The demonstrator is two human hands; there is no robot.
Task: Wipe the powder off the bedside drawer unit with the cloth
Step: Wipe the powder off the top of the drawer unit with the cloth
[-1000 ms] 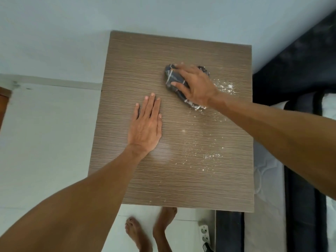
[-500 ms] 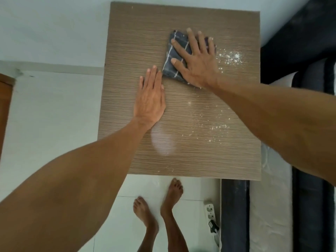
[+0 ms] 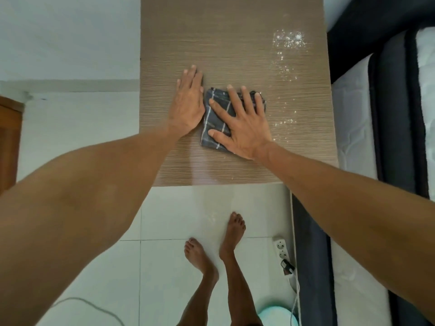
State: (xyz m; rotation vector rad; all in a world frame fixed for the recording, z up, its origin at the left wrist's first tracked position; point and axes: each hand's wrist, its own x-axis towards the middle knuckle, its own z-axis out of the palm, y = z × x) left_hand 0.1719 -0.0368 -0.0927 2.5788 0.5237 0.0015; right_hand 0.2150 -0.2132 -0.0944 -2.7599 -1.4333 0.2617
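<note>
- At the far left a brown wooden panel [image 3: 9, 142] stands by the pale wall; a thin white cable [image 3: 94, 307] lies on the floor tiles below it.
- The left hand [image 3: 188, 107] lies palm down on the bedside drawer unit [image 3: 235, 43]; its fingers are straight and close together, grasping nothing; its outer edge is right against the left side of the cloth.
- The cloth [image 3: 216, 118] is dark grey with thin light lines; it lies folded and flat about the middle of the wooden top, a little nearer to the front edge.
- The right hand [image 3: 244, 128] presses on the cloth from above; the fingers are spread and straight, not curled around it.
- The powder [image 3: 288, 41] is white; the thickest patch is near the far right corner, well apart from the cloth; loose specks run down the right side of the top.
- Below the unit two bare feet [image 3: 234, 231] stand on the tiles; to their right lies a white power strip [image 3: 281, 249] with a plug in it, and a pale teal round thing [image 3: 275, 315] at the bottom edge.
- At the far right is a bed [image 3: 353, 128] with white mattress and dark frame.
</note>
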